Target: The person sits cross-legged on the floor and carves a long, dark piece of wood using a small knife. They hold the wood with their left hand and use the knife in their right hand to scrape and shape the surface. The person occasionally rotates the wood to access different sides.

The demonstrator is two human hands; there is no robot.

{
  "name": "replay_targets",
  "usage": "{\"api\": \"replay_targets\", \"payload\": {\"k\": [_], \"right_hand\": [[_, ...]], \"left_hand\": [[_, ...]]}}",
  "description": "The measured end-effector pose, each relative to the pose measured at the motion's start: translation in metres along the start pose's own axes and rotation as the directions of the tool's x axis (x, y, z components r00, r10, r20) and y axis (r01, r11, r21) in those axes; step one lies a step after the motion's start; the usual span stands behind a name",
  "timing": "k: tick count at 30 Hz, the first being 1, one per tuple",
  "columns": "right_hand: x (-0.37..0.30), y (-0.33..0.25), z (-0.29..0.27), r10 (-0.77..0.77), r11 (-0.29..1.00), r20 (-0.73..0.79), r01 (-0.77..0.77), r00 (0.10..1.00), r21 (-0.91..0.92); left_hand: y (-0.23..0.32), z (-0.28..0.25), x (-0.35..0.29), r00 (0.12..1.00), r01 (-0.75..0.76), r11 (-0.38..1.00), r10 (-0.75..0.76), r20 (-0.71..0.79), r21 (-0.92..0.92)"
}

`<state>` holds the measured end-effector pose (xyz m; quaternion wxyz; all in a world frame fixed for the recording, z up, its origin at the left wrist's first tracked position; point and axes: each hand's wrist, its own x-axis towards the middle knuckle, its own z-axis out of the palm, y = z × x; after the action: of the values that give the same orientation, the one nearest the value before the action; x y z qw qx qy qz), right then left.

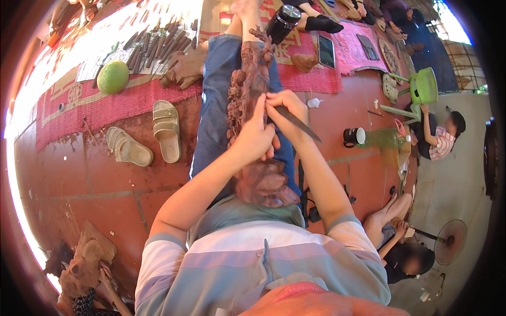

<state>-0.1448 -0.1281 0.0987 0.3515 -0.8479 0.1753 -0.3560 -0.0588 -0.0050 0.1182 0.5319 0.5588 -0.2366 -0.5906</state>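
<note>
A long reddish-brown wood carving (246, 89) lies along my lap, between my legs in blue trousers. Its far part is cut in fine, branching relief; the near end is a smoother, rock-like base (266, 181). My left hand (257, 138) rests on the carving's middle, index finger stretched forward, the others curled against the wood. In my right hand (289, 108) is a slim dark carving tool (298, 124), pinched, one end slanting back over the wrist to a narrow tip. Its working end is hidden among the fingers, which meet the left fingertips on the carving.
Many carving tools (163, 47) lie on a mat at far left, near a green round fruit (113, 77). Sandals (167, 130) sit left of me. A dark flask (283, 23), a phone (326, 51) and a mug (353, 137) stand or lie to the right. Other people sit around.
</note>
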Motion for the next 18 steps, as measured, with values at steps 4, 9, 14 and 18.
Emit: {"api": "replay_targets", "payload": {"k": [4,9,14,18], "right_hand": [[-0.003,0.009,-0.009,0.071,0.988,0.099,-0.084,0.993,0.129],[0.008,0.011,0.0,-0.109,0.993,0.004,0.109,0.994,-0.047],[0.018,0.0,-0.006,-0.024,0.999,0.1,0.027,0.995,-0.023],[0.006,0.0,0.001,-0.078,0.996,0.063,0.081,0.995,-0.04]], "left_hand": [[-0.003,0.008,-0.01,0.997,0.038,0.997,-0.033,0.068,-0.07],[0.0,0.006,-0.004,1.0,0.014,1.0,-0.013,0.026,-0.028],[-0.003,0.006,-0.011,0.999,-0.035,0.997,0.035,0.0,-0.065],[-0.001,0.001,-0.015,0.998,0.013,1.0,-0.012,-0.067,0.003]]}}
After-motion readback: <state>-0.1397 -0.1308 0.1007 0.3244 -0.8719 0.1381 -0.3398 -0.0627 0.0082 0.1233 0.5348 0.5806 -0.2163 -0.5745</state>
